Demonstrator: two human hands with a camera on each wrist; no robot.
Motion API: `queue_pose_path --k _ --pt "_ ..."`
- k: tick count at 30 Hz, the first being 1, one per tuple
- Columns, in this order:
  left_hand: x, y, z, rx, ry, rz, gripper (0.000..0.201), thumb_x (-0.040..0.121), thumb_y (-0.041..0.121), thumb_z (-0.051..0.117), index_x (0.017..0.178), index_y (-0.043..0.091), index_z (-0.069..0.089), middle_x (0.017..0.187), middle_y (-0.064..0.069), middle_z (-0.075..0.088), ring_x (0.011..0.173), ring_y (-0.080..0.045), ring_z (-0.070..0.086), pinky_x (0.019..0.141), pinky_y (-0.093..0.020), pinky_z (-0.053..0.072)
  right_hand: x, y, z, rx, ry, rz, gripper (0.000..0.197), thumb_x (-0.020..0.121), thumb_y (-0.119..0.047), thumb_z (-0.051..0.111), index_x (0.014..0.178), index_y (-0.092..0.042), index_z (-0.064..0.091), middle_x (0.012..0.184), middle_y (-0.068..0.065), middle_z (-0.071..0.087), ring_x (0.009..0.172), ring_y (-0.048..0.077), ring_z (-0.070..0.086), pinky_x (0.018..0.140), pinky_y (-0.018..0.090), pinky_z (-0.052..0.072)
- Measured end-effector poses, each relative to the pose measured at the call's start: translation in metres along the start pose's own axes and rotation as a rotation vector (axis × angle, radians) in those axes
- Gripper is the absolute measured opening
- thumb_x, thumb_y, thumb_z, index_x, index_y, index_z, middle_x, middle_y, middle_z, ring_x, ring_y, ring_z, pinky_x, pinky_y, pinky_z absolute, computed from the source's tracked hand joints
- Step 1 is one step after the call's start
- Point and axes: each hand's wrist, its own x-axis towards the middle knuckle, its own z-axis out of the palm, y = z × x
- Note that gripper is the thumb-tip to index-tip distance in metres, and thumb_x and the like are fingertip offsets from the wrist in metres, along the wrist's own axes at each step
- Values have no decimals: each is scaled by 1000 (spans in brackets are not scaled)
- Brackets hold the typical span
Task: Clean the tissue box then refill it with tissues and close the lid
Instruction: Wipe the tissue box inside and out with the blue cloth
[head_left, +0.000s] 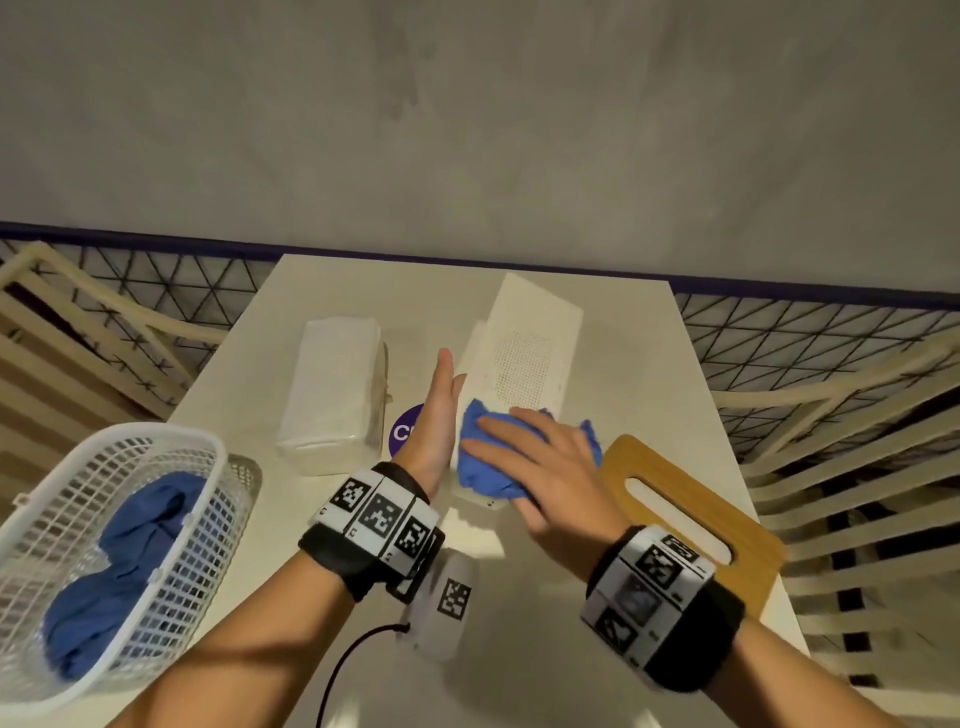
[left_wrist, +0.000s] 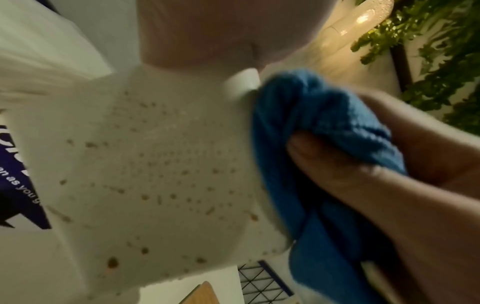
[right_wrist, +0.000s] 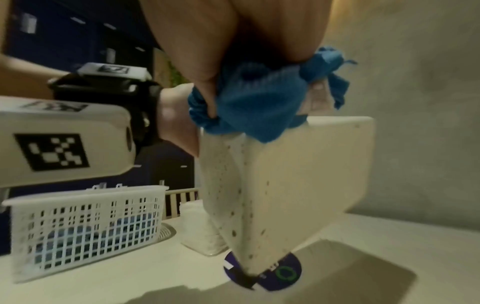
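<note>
The white tissue box (head_left: 524, 358) stands open on the table, its perforated side speckled with brown spots (left_wrist: 155, 164). My left hand (head_left: 441, 400) lies flat against the box's left side with its fingers straight. My right hand (head_left: 519, 452) grips a crumpled blue cloth (head_left: 488, 457) and presses it on the box's near top edge. In the right wrist view the fingers curl round the cloth (right_wrist: 254, 107) above the box (right_wrist: 298, 174). A wrapped pack of tissues (head_left: 332, 389) lies left of the box. The wooden lid (head_left: 685, 514) with its slot lies to the right.
A white mesh basket (head_left: 104, 545) with more blue cloths sits at the table's near left. A purple round sticker (head_left: 402, 431) lies between the tissue pack and the box. Slatted rails and a wire grid border the table (head_left: 519, 649) on both sides.
</note>
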Motion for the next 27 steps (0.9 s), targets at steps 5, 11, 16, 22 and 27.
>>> queue_pose_path --k 5,11,16,22,27 --pt "-3 1 2 38 -18 56 64 94 56 13 129 18 51 130 2 55 98 0 56 102 -19 31 29 18 -8 76 82 205 47 74 -7 50 118 -19 62 124 2 64 120 28 50 93 47 41" --pt "3 6 -6 -3 -66 -8 67 93 57 21 132 8 45 109 -10 71 94 -15 69 83 -22 53 27 -7 -4 -24 15 -102 46 66 -11 40 102 -16 69 105 0 72 100 17 46 79 22 34" --pt "5 13 -5 144 10 71 64 93 58 9 135 21 42 141 6 44 129 -8 39 108 -23 20 43 6 -3 110 167 303 44 74 2 57 112 -20 63 116 -3 66 108 23 50 85 28 28" --pt "5 22 -8 0 44 92 65 97 50 13 131 5 46 114 -10 58 88 -11 59 70 -13 50 61 -7 -9 -82 20 31 44 72 -17 39 106 -22 66 110 -5 69 96 27 59 79 31 37" --pt "9 16 -12 -35 172 130 86 78 73 27 132 11 51 140 -8 51 131 -23 45 115 -42 26 65 8 -15 -33 152 241 40 79 -12 46 113 -26 62 118 -5 65 108 21 47 82 26 20"
